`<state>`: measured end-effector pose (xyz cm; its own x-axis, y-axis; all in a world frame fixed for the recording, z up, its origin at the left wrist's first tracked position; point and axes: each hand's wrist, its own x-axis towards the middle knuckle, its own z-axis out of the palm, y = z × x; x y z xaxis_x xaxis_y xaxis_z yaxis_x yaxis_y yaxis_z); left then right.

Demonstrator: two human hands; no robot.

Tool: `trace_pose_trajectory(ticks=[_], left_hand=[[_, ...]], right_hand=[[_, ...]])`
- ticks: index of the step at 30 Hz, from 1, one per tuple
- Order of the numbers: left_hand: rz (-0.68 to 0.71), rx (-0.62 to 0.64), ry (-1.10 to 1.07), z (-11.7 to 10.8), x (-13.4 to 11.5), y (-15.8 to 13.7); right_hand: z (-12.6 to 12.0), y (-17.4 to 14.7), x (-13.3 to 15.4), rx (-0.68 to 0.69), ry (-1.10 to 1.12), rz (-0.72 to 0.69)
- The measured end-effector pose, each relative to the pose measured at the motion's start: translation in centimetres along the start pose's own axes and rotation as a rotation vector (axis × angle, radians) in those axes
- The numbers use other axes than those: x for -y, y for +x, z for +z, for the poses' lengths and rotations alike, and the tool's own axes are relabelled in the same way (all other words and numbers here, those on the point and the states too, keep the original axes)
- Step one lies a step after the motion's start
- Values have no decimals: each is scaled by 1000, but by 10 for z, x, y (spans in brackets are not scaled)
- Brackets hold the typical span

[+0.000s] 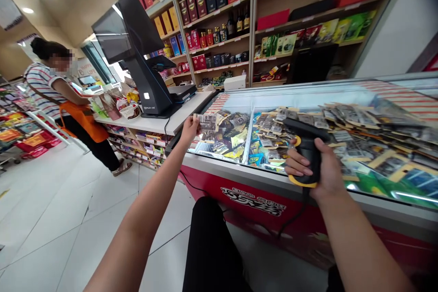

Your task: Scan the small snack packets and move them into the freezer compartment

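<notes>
My right hand (326, 169) is wrapped round the grip of a black and yellow handheld barcode scanner (310, 153), over the front edge of a chest freezer (201, 171). From the scanner's base a black cable hangs down. At the freezer's left end, my left hand (191, 128) pinches the edge of a small, partly see-through packet (207, 122) with dark print. Loose snack packets (236, 123) lie just beyond it. Between the hands and to the right spread heaps of brown-edged packets (356, 116); whether they lie on or under the glass is hard to tell.
A white counter (160, 123) with a black checkout terminal (150, 64) adjoins the freezer on the left. Bagged goods (130, 100) sit on it. A person in an orange apron (84, 121) stands beyond. Shelves of boxes and bottles (215, 32) line the back wall.
</notes>
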<state>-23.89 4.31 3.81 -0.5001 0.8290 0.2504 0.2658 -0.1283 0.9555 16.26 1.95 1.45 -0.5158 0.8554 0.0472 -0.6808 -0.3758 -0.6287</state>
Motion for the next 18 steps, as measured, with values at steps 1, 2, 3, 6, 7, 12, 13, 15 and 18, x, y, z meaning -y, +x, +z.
trace_pose_trajectory(ticks=[1, 2, 3, 6, 7, 12, 13, 15, 18], left_hand=[[-9, 5, -145, 15, -4, -4], [-17, 27, -258, 32, -8, -9], [-28, 60, -345, 49, -12, -13], [-44, 215, -463, 98, -23, -25], [-47, 261, -470, 112, -26, -28], [-21, 348, -435, 154, -16, -36], [-24, 330, -365, 157, -11, -37], [-43, 287, -166, 158, -1, -39], [-50, 243, 25, 156, 9, -40]], right_hand=[[0, 1, -1, 9, -1, 6], [1, 2, -1, 12, 0, 6], [2, 3, -2, 10, 4, 0], [6, 3, -2, -16, 38, -25], [7, 2, -2, -22, 51, -25], [7, 1, -2, -14, 95, 12], [6, 2, -3, -27, 88, 11], [5, 4, -5, -70, 49, 10], [4, 8, -9, -94, -37, 16]])
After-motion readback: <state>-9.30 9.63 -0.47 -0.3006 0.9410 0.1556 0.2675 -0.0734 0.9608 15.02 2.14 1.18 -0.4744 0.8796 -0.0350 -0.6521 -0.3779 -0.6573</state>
